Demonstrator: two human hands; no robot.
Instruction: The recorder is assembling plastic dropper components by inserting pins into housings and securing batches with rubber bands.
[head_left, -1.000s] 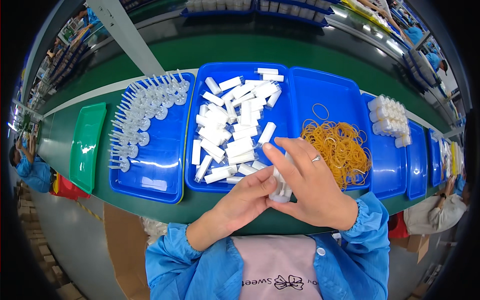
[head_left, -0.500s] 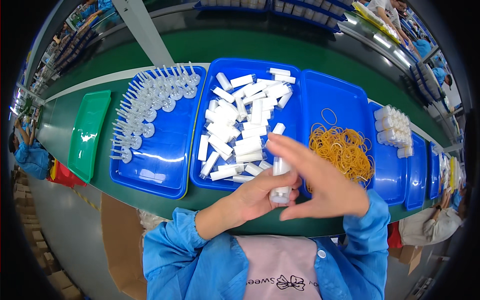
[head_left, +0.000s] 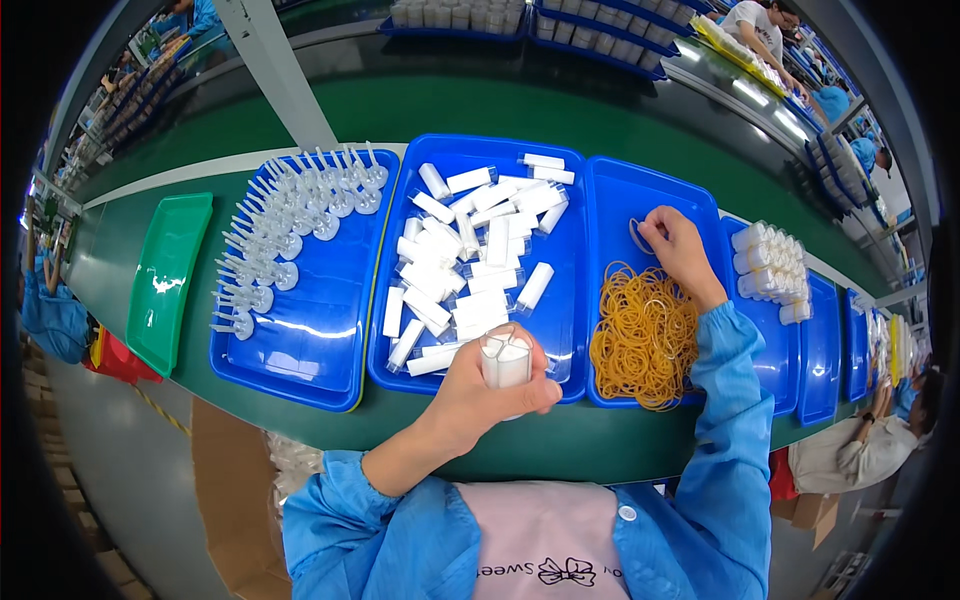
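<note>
My left hand (head_left: 462, 400) is wrapped round a small bundle of clear tubes with white inserts (head_left: 507, 366), standing upright over the front edge of the middle blue tray (head_left: 383, 372). Many more of these white-filled tubes (head_left: 430, 270) lie loose in that tray. Over the tray to its right, my right hand (head_left: 682, 252) is closed, thumb and fingertips pinching a single rubber band (head_left: 635, 237). Below that hand a heap of yellow-brown rubber bands (head_left: 640, 350) covers the near part of the right-hand blue tray (head_left: 640, 185).
Left of the middle stands a blue tray (head_left: 330, 365) with rows of clear stemmed pieces (head_left: 290, 220), then a green tray (head_left: 165, 290). On the right, bundled white tubes (head_left: 770, 265) sit in another blue tray (head_left: 770, 350). A metal post (head_left: 275, 75) rises behind; co-workers sit farther off.
My right hand has left the tubes and moved right and away to the rubber-band tray, where it now pinches a band. My left hand, with the tubes, has shifted left.
</note>
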